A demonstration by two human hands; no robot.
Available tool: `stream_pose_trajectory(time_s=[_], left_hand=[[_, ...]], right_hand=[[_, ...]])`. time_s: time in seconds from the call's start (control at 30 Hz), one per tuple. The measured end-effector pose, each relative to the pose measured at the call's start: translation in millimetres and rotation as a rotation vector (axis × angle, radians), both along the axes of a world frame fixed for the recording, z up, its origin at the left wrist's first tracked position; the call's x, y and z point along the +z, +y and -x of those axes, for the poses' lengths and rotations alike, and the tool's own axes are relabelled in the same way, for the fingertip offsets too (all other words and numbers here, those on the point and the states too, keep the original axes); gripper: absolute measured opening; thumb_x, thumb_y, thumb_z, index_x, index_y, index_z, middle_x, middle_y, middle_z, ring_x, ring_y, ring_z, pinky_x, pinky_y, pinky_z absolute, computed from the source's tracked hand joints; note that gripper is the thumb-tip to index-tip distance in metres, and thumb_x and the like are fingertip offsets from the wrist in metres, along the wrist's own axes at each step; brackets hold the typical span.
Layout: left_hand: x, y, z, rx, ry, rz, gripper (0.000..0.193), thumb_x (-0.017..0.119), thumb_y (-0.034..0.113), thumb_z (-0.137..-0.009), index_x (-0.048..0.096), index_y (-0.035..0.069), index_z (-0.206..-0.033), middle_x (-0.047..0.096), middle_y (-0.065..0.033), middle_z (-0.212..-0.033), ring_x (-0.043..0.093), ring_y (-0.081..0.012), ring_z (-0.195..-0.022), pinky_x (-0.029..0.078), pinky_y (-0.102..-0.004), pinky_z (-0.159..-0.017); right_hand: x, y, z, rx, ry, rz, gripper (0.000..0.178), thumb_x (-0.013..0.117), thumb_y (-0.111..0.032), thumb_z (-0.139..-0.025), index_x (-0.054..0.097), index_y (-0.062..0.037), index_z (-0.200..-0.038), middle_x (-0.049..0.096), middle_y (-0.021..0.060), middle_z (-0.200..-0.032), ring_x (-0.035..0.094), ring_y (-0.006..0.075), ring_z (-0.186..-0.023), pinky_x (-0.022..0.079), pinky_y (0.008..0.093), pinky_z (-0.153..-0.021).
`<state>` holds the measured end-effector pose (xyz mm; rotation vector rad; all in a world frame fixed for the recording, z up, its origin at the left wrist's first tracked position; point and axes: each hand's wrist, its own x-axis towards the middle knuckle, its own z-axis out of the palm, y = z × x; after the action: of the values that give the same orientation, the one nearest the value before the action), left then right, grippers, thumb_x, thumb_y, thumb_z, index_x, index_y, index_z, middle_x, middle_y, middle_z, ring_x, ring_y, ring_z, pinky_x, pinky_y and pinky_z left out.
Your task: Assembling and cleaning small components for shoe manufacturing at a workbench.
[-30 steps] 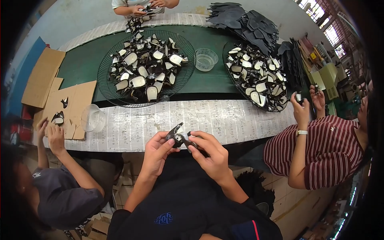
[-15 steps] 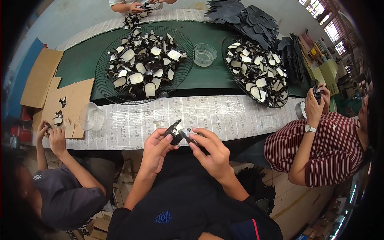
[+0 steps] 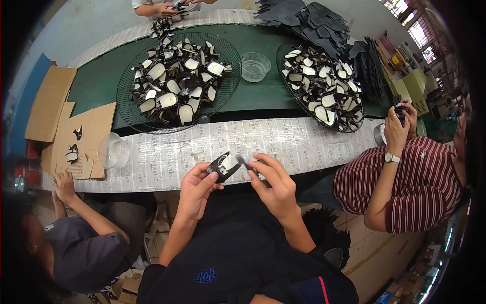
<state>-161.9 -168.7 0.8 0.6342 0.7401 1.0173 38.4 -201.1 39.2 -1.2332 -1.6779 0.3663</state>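
In front of me, near the bench's front edge, my left hand (image 3: 194, 188) grips a glossy black shoe heel (image 3: 221, 169) with a pale, cupped seat. The thumb presses on its near side. Just to the right, my right hand (image 3: 276, 188) pinches a small dark grey piece (image 3: 247, 162) between thumb and fingers. It is blurred, so its exact kind cannot be made out. A narrow gap separates it from the heel.
Wire baskets, left (image 3: 120, 96) and right (image 3: 296, 104), hold many similar heels. Clear plastic bowls stand between them (image 3: 255, 68) and at left (image 3: 113, 151). Two heels lie on cardboard (image 3: 96, 119). Dark cut sheets (image 3: 309, 25) pile behind. Co-workers sit left, right and across.
My right hand has drawn the dark grey piece away from the heel, slightly right and up. The co-worker at left has pulled both hands back off the cardboard, leaving a heel there.
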Motion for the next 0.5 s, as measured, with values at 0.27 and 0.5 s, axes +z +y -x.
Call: stream_pose_trajectory(time_s=[0.27,0.5], left_hand=[[-2.3,0.3,-1.1,-0.011,0.02,-0.012,0.024,0.063,0.008,-0.093,0.057,0.0,-0.115,0.065,-0.0075,-0.101,0.062,-0.0121,-0.088,0.053,-0.0282,-0.076],[-2.6,0.6,-2.9,-0.014,0.053,-0.02,0.026,0.064,0.007,-0.092,0.058,-0.002,-0.116,0.065,-0.0067,-0.101,0.061,-0.0119,-0.088,0.053,-0.0273,-0.077]], right_hand=[[0.4,-1.0,-0.3,0.006,-0.027,-0.043,0.027,0.072,0.005,-0.08,0.066,0.0013,-0.106,0.064,0.0167,-0.111,0.067,0.0292,-0.091,0.056,0.0332,-0.073],[13.9,-7.4,-3.5,0.0,0.141,0.061,0.026,0.072,0.004,-0.079,0.068,0.0009,-0.105,0.065,0.0158,-0.11,0.068,0.0273,-0.093,0.055,0.0318,-0.078]])
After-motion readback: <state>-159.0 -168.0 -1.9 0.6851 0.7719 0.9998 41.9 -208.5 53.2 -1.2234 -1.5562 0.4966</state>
